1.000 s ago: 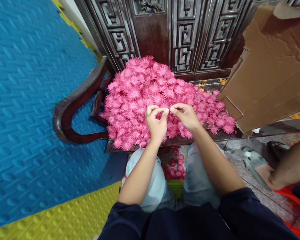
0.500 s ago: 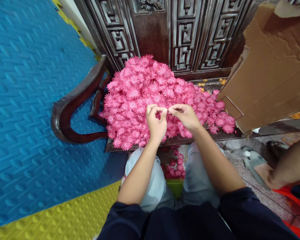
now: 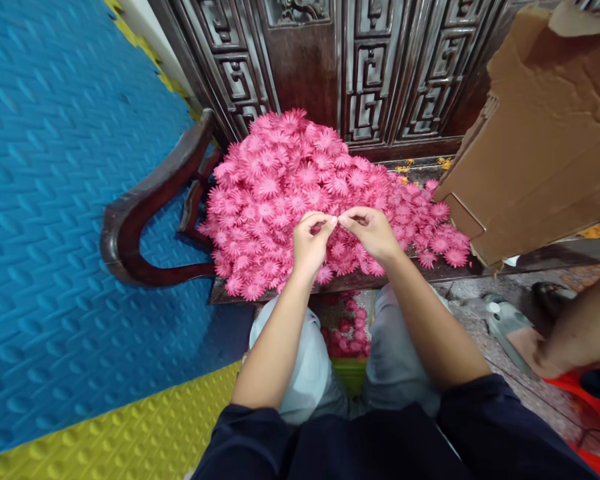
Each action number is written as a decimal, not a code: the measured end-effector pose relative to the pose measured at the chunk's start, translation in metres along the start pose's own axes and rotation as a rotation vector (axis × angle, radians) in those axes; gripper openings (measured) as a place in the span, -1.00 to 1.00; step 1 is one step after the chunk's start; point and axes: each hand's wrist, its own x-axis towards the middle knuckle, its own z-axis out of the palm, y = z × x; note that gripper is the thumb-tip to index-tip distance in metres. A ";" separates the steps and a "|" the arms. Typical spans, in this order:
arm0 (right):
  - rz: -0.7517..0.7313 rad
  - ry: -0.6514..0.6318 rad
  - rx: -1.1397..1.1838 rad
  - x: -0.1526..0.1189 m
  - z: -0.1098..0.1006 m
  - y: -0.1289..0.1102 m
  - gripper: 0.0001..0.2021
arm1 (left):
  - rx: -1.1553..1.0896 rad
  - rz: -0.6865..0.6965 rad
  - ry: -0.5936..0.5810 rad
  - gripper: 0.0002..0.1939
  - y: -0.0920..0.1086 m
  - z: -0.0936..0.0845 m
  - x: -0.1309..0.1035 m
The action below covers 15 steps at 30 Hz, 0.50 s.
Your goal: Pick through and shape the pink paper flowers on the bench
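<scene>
A big heap of pink artificial flower heads lies on a dark wooden bench. Over the front of the heap, my left hand pinches thumb and forefinger together. My right hand does the same, and the two sets of fingertips meet or almost meet. Whatever is between them is too small to make out. More pink flowers lie lower down, between my knees.
A curved wooden armrest bounds the heap on the left, above a blue mat. A carved wooden backrest rises behind. At right stands a torn cardboard box. Another person's foot is on the floor at lower right.
My left thumb has straightened and slid slightly toward the right hand, closing in on its forefinger. My right hand has barely moved, and the flower heap is the same.
</scene>
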 end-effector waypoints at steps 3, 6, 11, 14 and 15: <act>-0.015 -0.022 -0.009 0.000 0.002 -0.001 -0.77 | -0.100 -0.048 0.018 -0.97 0.001 0.001 0.000; -0.029 -0.046 -0.007 0.000 0.002 -0.001 -0.79 | -0.200 -0.134 0.031 -0.97 0.004 0.002 0.001; -0.037 -0.060 -0.024 0.000 0.001 0.000 -0.80 | -0.310 -0.296 0.009 -0.94 0.008 0.004 0.005; -0.063 -0.063 -0.058 -0.001 0.003 0.000 -0.82 | -0.299 -0.327 0.002 -0.94 0.008 0.003 0.006; -0.081 -0.064 -0.075 -0.001 0.003 -0.001 -0.83 | -0.280 -0.305 0.011 -0.95 0.008 0.003 0.005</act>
